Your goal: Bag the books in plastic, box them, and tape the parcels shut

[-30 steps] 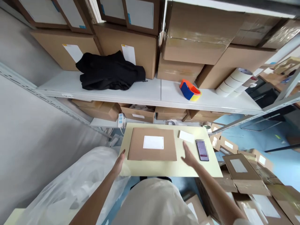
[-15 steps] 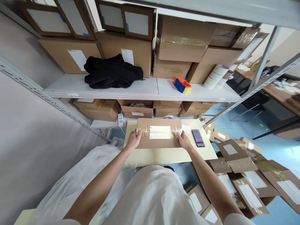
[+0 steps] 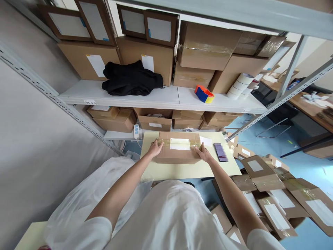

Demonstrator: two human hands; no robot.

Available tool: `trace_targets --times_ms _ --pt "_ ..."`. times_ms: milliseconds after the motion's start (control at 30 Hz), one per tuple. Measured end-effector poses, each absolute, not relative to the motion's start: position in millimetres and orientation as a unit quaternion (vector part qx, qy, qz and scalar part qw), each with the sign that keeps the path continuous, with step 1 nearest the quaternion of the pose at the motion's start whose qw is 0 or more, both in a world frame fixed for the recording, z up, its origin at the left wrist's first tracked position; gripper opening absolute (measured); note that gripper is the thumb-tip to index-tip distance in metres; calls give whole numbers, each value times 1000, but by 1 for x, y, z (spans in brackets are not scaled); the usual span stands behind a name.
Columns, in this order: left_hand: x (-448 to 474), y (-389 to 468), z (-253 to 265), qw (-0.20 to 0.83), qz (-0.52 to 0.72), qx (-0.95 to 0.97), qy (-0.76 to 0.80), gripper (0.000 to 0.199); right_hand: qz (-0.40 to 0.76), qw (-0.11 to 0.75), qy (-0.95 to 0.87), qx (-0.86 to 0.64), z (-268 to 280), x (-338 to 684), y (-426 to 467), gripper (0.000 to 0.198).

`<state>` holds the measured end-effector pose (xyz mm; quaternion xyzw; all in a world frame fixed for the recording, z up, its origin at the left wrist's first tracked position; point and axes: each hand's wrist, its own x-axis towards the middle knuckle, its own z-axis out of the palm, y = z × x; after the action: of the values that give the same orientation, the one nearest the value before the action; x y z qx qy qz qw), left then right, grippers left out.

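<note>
A taped cardboard box (image 3: 179, 157) with a white label (image 3: 179, 144) on its top is at the pale yellow table (image 3: 171, 171). Its label side faces up, and its near side now shows. My left hand (image 3: 155, 148) grips the box's left end, thumb on the top edge. On the opposite end, my right hand (image 3: 204, 152) is closed round the edge in the same way. Whether the underside rests fully on the table I cannot tell. Just right of my right hand lie a white paper (image 3: 206, 141) and a phone (image 3: 220, 152).
Ahead, a shelf (image 3: 125, 100) carries boxes, a black garment (image 3: 132, 79), a coloured tape ring (image 3: 204, 94) and tape rolls (image 3: 240, 85). Several labelled boxes (image 3: 260, 173) are piled on the right. Clear plastic sheeting (image 3: 101, 191) bulges at the left. A metal post (image 3: 75, 118) stands there too.
The box has tilted back from facing me to lying flatter, so its near side has come into view. Both hands have stayed on its ends. The camera view has shifted slightly.
</note>
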<state>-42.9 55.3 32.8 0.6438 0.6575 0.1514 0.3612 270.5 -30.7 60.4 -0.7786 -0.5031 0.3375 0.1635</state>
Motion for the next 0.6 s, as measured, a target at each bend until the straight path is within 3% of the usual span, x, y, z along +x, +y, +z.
trace_targets --times_ms 167,400,600 --pt "-36 35 25 373 167 644 647 58 330 238 -501 -764 45 270 -54 100" --pt "-25 12 16 369 211 632 648 61 322 238 -510 -761 39 279 -63 109" --pt "-26 9 35 203 262 704 628 63 362 291 -515 -721 33 300 -63 105"
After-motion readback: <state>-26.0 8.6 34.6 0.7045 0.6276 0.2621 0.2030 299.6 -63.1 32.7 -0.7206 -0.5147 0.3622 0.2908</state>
